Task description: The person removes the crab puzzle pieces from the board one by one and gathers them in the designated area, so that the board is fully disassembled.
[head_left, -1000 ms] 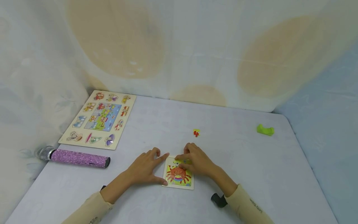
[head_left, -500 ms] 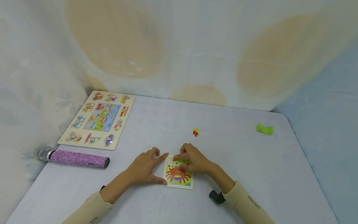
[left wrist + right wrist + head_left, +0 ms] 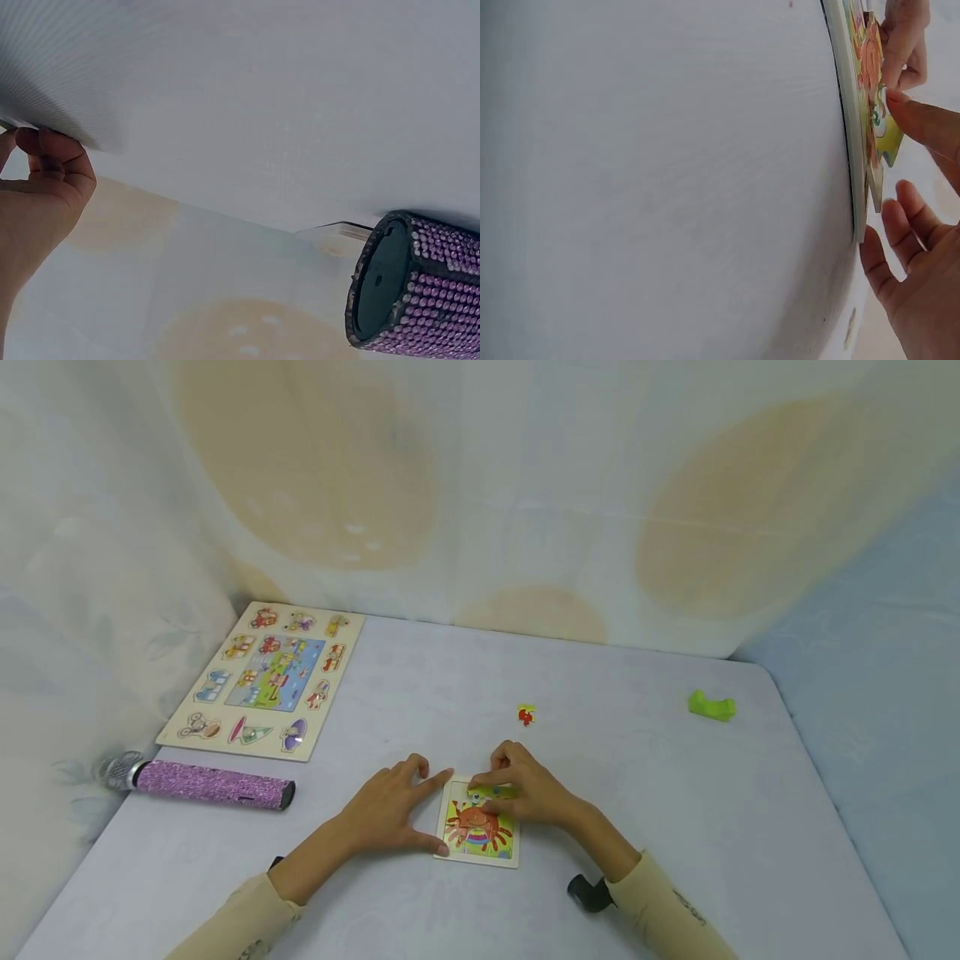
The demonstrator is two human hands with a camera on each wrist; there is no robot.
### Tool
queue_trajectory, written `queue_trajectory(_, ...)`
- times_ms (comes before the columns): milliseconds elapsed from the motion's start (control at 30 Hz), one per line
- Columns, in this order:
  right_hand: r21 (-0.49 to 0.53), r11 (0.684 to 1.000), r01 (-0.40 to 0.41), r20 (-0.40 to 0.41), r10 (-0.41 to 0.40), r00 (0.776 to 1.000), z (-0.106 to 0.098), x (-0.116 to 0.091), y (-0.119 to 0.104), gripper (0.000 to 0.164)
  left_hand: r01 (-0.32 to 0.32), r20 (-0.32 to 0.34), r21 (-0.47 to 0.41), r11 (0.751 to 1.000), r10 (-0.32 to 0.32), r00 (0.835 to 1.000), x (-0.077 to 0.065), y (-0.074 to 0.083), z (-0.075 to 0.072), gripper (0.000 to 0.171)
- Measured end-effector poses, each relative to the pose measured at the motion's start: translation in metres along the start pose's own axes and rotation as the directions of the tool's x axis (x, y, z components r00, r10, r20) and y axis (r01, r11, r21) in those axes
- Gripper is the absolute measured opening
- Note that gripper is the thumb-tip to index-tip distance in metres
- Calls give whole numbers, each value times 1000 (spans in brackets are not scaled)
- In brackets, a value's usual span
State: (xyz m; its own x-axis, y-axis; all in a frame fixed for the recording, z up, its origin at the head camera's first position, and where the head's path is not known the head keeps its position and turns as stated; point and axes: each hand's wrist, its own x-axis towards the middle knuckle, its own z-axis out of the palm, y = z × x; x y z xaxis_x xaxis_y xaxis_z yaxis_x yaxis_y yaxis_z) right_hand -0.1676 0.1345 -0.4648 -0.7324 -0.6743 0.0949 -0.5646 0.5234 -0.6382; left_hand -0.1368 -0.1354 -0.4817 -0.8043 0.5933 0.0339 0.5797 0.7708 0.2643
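Observation:
A small crab jigsaw puzzle (image 3: 477, 837) in a pale wooden frame lies on the table in front of the person. My left hand (image 3: 386, 806) steadies its left side, thumb and index finger spread straight toward the two left corners. The left wrist view shows that hand (image 3: 49, 180) with its other fingers bent. My right hand (image 3: 534, 787) pinches a yellow-green puzzle piece with an eye on it (image 3: 886, 131), tilted over the puzzle's upper right part. The right thumb (image 3: 922, 124) lies against this piece. Another red and yellow puzzle piece (image 3: 527, 715) lies apart, beyond the frame.
A large wooden vehicle puzzle board (image 3: 198, 732) lies at the back left. In front of it is a purple glittery microphone (image 3: 213, 782). A bright green curved block (image 3: 711, 706) sits at the right. A black object (image 3: 590, 894) shows by the right sleeve.
The right hand stays over the puzzle's top right part with the piece, its fingers shifting only slightly. The left hand holds its place at the frame.

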Motion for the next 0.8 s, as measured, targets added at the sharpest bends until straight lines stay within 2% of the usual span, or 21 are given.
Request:
queue_trajectory(133, 116, 993, 18, -51, -12, 999, 0, -4, 2, 24, -3, -4, -1, 1000, 3, 1000, 0, 0, 0, 105)
queue_trajectory(233, 141, 990, 16, -72, -6, 997, 0, -5, 2, 30, 1, 2, -6, 1000, -1, 1000, 0, 1, -1, 105)
queue_trajectory(400, 37, 999, -38, -107, 42, 993, -1, -7, 1, 37, 0, 10, -12, 1000, 0, 1000, 1, 1, -1, 106)
queue_trajectory(600, -83, 993, -85, -67, 79, 995, 0, -9, 0, 32, -22, 1, 9, 1000, 22, 1000, 0, 1, -1, 105)
queue_trajectory(800, -118, 990, -78, -80, 69, 994, 1, -13, -2, 33, -79, 28, 33, 996, 78, 997, -4, 10, -5, 86)
